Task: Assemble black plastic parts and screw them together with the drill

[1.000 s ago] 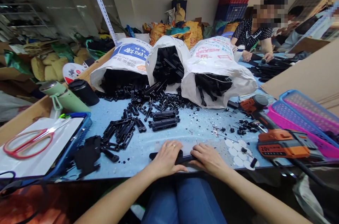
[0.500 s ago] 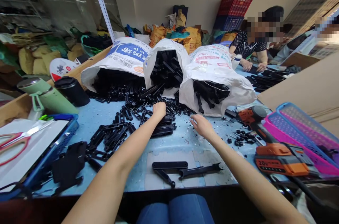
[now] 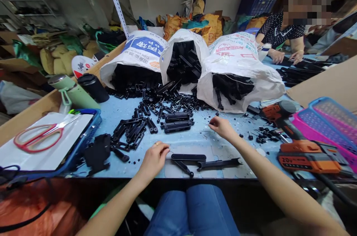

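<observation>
My left hand [image 3: 154, 158] rests near the table's front edge with its fingers curled in a pinch; something thin shows at the fingertips, too small to name. Just right of it lies a black plastic assembly [image 3: 195, 161] of long bars on the blue table [image 3: 195, 137]. My right hand [image 3: 221, 126] reaches farther out, fingers pinched over small black bits scattered on the table, what it holds being too small to make out. Two stacked black bars [image 3: 177, 121] lie between the hands and the sacks.
Three white sacks [image 3: 231, 68] of black parts stand at the back. An orange cordless drill [image 3: 295, 139] lies right, beside pink and blue baskets [image 3: 331, 117]. Left: red scissors [image 3: 39, 135] on a blue tray, green bottle [image 3: 72, 94], black cup [image 3: 93, 87]. Another person [image 3: 287, 28] works far right.
My left hand has drawn back from the stacked bars to the front edge beside the black assembly. My right hand stays reaching out near the scattered bits.
</observation>
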`<state>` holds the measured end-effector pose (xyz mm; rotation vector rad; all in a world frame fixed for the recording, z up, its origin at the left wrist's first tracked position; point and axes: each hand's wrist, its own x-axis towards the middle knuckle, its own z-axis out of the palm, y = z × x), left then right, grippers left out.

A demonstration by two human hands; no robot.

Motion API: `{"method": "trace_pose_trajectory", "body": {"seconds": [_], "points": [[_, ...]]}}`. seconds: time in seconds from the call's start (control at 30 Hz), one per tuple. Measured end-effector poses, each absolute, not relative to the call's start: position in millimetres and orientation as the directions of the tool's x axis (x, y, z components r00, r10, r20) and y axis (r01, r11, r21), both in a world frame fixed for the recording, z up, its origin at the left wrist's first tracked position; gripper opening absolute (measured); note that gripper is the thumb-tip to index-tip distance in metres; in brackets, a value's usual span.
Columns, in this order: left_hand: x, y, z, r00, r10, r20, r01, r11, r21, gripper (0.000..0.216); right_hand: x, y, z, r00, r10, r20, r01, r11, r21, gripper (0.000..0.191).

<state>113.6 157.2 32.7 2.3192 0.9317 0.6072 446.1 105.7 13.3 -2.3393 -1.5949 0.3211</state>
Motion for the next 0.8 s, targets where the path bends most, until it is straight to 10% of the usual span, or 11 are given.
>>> {"method": "trace_pose_trajectory", "body": {"seconds": [0.17, 0.33, 0.8], "points": [[110, 143, 29, 0.676, 0.708, 0.204, 0.496, -0.642, 0.585, 0.018, 420, 64, 36, 0.216, 0.976, -0.001, 0.728, -0.162, -0.666, 0.03], [114, 139, 42, 0.729, 0.661, 0.176, 0.495, -0.687, 0.531, 0.018, 392, 43, 54, 0.045, 0.998, -0.032, 0.693, -0.055, -0.718, 0.024], [128, 139, 52, 0.815, 0.576, 0.064, 0.521, -0.777, 0.354, 0.023, 356, 41, 75, -0.269, 0.95, -0.161, 0.953, 0.239, -0.184, 0.016]]}}
